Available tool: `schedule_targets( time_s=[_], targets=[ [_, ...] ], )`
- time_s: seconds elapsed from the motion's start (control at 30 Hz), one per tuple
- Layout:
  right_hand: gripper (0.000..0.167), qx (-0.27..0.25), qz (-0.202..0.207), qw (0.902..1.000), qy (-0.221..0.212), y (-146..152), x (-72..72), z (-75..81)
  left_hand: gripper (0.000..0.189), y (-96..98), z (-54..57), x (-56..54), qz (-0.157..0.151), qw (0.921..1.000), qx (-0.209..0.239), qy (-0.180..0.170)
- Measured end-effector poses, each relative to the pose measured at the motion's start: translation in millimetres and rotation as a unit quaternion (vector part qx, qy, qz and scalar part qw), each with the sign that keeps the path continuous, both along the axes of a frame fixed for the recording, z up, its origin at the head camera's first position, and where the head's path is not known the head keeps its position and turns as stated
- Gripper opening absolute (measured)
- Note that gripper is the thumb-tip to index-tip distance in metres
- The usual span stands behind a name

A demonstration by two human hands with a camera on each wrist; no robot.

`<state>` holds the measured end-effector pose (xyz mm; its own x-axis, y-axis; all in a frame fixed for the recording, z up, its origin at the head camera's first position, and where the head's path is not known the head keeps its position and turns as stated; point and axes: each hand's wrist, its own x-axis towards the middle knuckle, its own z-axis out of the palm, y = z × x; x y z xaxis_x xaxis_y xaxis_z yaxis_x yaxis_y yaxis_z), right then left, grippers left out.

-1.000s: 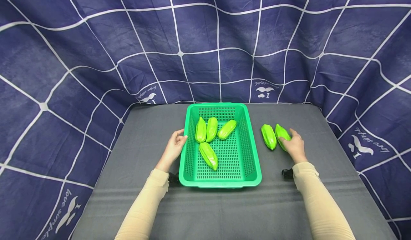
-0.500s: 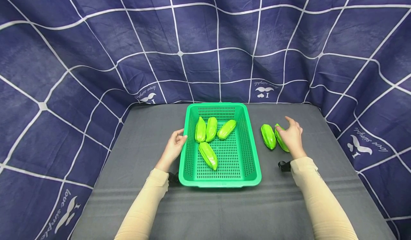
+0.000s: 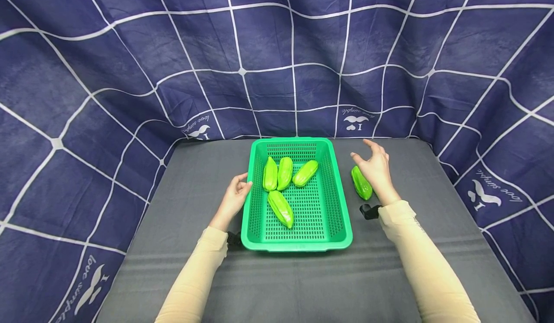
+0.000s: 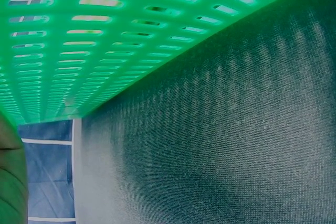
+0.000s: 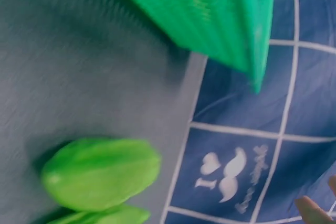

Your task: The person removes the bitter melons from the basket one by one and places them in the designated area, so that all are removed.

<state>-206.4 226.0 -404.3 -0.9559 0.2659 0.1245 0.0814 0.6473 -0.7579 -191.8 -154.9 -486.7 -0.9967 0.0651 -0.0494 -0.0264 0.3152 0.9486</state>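
My left hand (image 3: pixel 235 197) holds the left rim of a green perforated plastic basket (image 3: pixel 298 247), thumb at the rim; its other fingers are partly hidden. Several glossy light-green fruits with lengthwise ridges, like star fruit, lie inside; one (image 3: pixel 281 209) is nearer me than the others. To the right of the basket, my right hand (image 3: pixel 375 170) hovers with thumb and index finger spread, holding nothing. Below its thumb one ridged green fruit (image 3: pixel 362 184) lies on the table. A second fruit (image 5: pixel 107 215) shows beside it in the right wrist view; the hand hides it from the head view.
A grey cloth covers the table (image 3: pixel 195 169). Behind and at both sides hangs a dark blue curtain (image 3: pixel 268 97) with white lines. A black wrist-camera mount (image 3: pixel 369 211) sits under the right wrist, low over the table.
My right hand has let go of the outer fruit and moved left and away from me, over the two loose fruits, its fingers spreading. The left hand and basket have stayed in place.
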Motion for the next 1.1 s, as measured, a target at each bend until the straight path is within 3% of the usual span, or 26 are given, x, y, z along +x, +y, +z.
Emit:
schedule_targets(
  time_s=[0.33,0.57,0.7,0.77,1.0,1.1],
  targets=[
    [0.061,-0.01,0.052,0.9984,0.02,-42.7,-2.7,9.7,0.052,0.9,3.4,-0.2,0.002,1.0,0.003,-0.004],
    [0.062,-0.01,0.1,0.9947,0.023,-75.3,0.6,10.5,0.049,7.4,34.9,15.3,-0.005,0.9999,-0.009,-0.002],
    [0.064,-0.017,0.133,0.9909,0.007,-93.3,3.7,8.9,0.049,8.7,38.6,17.0,0.001,1.0,-0.009,-0.003],
    [0.064,-0.019,0.148,0.9888,0.003,-101.5,5.3,6.2,0.049,8.3,37.8,16.0,0.002,1.0,-0.007,-0.004],
    [0.073,0.001,0.183,0.9818,-0.051,-121.5,12.7,-7.2,0.047,1.2,-1.0,-0.2,0.011,0.9998,0.001,0.014],
    [0.075,0.018,0.199,0.9769,-0.075,-127.9,15.6,-16.0,0.047,1.3,-0.5,0.2,0.011,0.9998,0.001,0.014]
  ],
)
